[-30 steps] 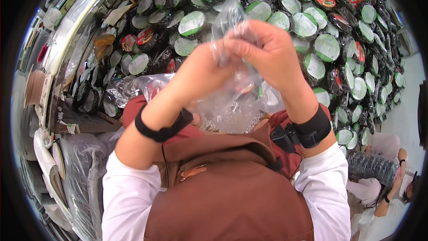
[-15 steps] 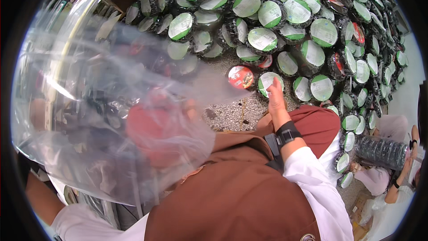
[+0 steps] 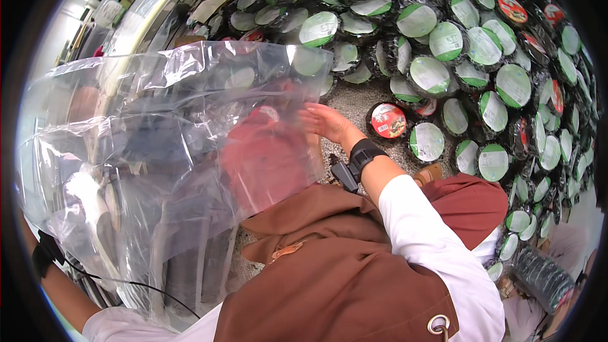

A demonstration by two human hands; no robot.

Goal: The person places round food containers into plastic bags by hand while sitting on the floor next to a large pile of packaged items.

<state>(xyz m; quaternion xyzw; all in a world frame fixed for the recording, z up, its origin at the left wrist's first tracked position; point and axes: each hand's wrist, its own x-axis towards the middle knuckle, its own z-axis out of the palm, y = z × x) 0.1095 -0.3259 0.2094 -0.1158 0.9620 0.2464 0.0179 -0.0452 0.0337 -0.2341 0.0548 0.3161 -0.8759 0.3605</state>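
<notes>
Ending in the dark rim at far left, the left forearm (image 3: 71, 294) shows a black wristband (image 3: 44, 254) but its hand is out of sight, so I cannot tell its grip. A large clear plastic bag (image 3: 164, 145) spans the left half, glare and creases smudging what lies behind, and at its right edge the right hand (image 3: 328, 121) has fingers extended, blurred fingertips against the film, pinching or merely touching impossible to tell. Farther right, round black-wrapped packages (image 3: 497, 111) overlap in a heap, partly covering one another.
</notes>
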